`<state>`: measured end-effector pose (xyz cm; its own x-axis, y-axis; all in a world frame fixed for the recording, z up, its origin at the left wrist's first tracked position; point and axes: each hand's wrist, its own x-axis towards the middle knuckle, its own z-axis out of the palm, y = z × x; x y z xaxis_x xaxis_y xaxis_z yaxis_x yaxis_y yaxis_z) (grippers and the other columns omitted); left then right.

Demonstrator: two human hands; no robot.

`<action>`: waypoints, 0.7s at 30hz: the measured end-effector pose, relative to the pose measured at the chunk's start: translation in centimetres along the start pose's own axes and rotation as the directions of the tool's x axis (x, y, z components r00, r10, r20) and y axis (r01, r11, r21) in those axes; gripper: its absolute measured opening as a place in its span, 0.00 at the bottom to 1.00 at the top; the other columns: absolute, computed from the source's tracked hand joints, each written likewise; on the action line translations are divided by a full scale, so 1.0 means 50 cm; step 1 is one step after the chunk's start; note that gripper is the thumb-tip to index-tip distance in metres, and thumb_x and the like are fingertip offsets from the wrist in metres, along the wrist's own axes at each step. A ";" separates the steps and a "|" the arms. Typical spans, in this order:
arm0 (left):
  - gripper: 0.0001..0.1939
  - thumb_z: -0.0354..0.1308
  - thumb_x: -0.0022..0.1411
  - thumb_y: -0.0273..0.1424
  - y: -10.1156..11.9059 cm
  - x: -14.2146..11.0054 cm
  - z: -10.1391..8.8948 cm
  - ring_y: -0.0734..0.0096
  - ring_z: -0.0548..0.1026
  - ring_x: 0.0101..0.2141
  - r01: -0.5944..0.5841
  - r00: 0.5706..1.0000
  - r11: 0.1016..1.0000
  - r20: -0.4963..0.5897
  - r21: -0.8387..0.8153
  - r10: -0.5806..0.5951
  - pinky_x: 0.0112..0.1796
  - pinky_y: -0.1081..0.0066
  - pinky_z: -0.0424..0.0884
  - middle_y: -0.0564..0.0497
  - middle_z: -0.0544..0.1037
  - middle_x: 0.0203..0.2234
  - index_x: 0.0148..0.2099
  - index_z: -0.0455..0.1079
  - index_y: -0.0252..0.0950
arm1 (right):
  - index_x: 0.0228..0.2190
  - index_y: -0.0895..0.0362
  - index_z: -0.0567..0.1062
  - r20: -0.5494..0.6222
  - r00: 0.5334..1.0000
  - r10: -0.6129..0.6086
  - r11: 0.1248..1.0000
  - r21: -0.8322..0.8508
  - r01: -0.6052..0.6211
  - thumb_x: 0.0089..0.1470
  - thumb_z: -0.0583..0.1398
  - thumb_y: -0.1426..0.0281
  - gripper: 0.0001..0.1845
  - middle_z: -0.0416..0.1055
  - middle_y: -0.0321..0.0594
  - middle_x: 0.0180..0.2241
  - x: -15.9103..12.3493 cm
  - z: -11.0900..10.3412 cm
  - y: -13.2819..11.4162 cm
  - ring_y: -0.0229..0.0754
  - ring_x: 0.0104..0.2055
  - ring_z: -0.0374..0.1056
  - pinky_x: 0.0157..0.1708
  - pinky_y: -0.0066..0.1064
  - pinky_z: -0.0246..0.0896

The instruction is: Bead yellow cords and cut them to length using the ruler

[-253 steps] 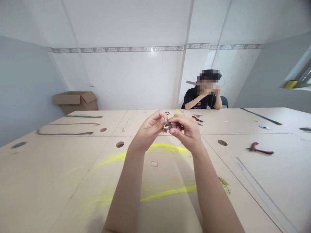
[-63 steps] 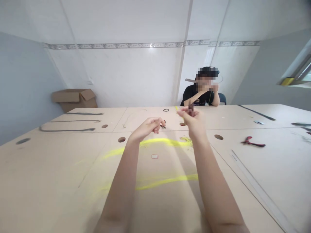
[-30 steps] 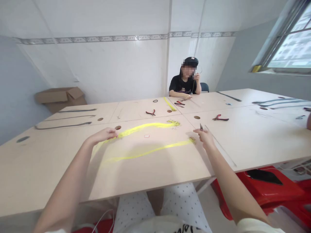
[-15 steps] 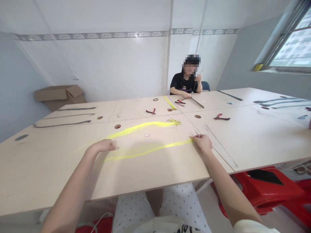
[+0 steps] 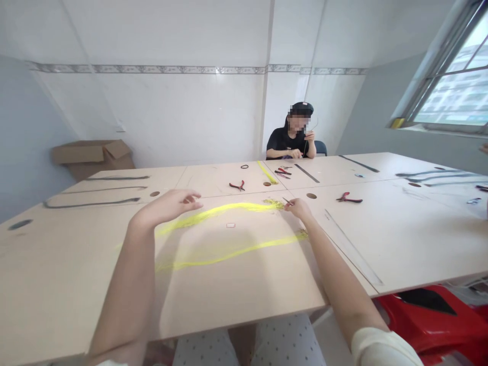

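Note:
Two long bundles of yellow strands lie across the tan table (image 5: pixel 244 295). The far bundle (image 5: pixel 221 211) ends in a frayed tuft by my right hand. The near bundle (image 5: pixel 232 252) runs below it. My left hand (image 5: pixel 171 204) hovers over the left part of the far bundle, fingers stretched out and holding nothing. My right hand (image 5: pixel 298 207) rests at that bundle's right end, fingers pinched on a thin dark piece (image 5: pixel 287 201) that sticks out to the left.
Red-handled pliers (image 5: pixel 237 185) lie beyond the strands, another pair (image 5: pixel 348 198) to the right. A long metal strip (image 5: pixel 353 245) runs along the right. A person in black (image 5: pixel 292 142) sits at the far side. Cable holes (image 5: pixel 311 195), dark strips (image 5: pixel 91 203), a red stool (image 5: pixel 430 310).
My right hand has moved from the near bundle's end up to the far bundle's end. My left hand has lifted from the near bundle toward the far one. The view tilted slightly.

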<state>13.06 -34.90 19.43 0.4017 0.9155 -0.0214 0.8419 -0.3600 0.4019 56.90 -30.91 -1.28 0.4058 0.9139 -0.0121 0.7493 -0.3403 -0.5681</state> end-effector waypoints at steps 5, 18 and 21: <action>0.22 0.56 0.65 0.52 0.089 -0.033 -0.016 0.59 0.77 0.49 -0.173 0.961 0.976 -0.241 -0.134 0.138 0.49 0.63 0.72 0.51 0.81 0.49 0.56 0.75 0.49 | 0.48 0.60 0.75 0.147 0.983 -0.108 0.990 -0.075 0.120 0.65 0.61 0.61 0.16 0.73 0.44 0.47 0.065 0.032 -0.038 0.42 0.44 0.72 0.43 0.37 0.73; 0.16 0.63 0.62 0.46 0.052 -0.010 0.013 0.64 0.78 0.40 -0.289 0.867 0.825 -0.498 -0.486 0.010 0.39 0.68 0.73 0.50 0.80 0.34 0.46 0.77 0.42 | 0.38 0.61 0.76 0.320 0.913 -0.255 0.941 -0.134 0.310 0.64 0.63 0.62 0.13 0.75 0.39 0.37 0.111 0.056 0.020 0.38 0.37 0.72 0.41 0.35 0.71; 0.15 0.63 0.62 0.45 0.045 0.023 0.020 0.67 0.77 0.36 -0.271 0.889 0.804 -0.458 -0.530 -0.003 0.40 0.66 0.72 0.52 0.78 0.31 0.45 0.78 0.42 | 0.37 0.61 0.76 0.274 0.919 -0.284 0.945 -0.085 0.317 0.64 0.62 0.62 0.13 0.74 0.38 0.36 0.110 0.059 0.026 0.37 0.35 0.71 0.38 0.32 0.71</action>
<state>15.77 -34.81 19.41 0.1896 0.8969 0.3994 0.3773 -0.4421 0.8137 58.57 -25.68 -4.52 0.0168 0.9970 -0.0754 0.8807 -0.0505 -0.4709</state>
